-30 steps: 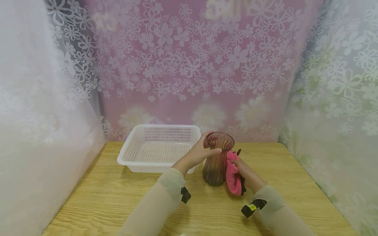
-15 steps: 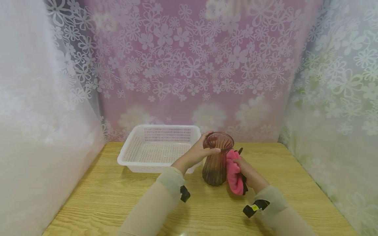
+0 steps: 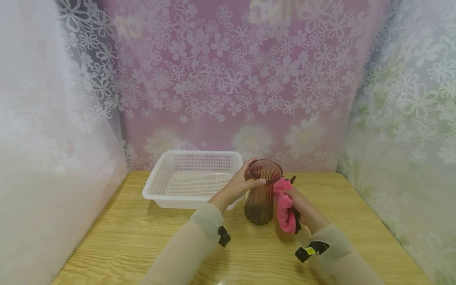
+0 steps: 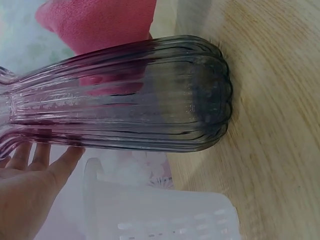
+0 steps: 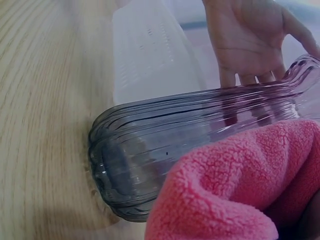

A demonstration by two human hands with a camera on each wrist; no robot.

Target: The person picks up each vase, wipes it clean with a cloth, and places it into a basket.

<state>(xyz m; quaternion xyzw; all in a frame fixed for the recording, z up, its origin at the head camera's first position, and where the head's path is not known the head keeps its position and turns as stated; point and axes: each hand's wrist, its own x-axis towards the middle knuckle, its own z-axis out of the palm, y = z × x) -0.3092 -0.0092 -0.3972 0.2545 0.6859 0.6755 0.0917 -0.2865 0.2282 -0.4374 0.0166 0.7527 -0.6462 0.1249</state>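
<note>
A ribbed glass vase, reddish at the flared mouth and smoky grey toward its base, stands on the wooden table. My left hand grips its neck from the left, thumb on the near side under the rim. A folded pink fleecy cloth with a dark edge is held in my right hand at the vase's right side. In the right wrist view the cloth overlaps the vase's side, and the left hand's fingers show behind the neck. The left wrist view shows the vase body through clear glass.
A white perforated plastic basket sits left of the vase, partly behind my left forearm. The wooden table ends at a pink flowered curtain at the back, with pale flowered sheets on both sides.
My right hand has shifted slightly right and up with the pink cloth. The vase and my left hand have stayed nearly in place.
</note>
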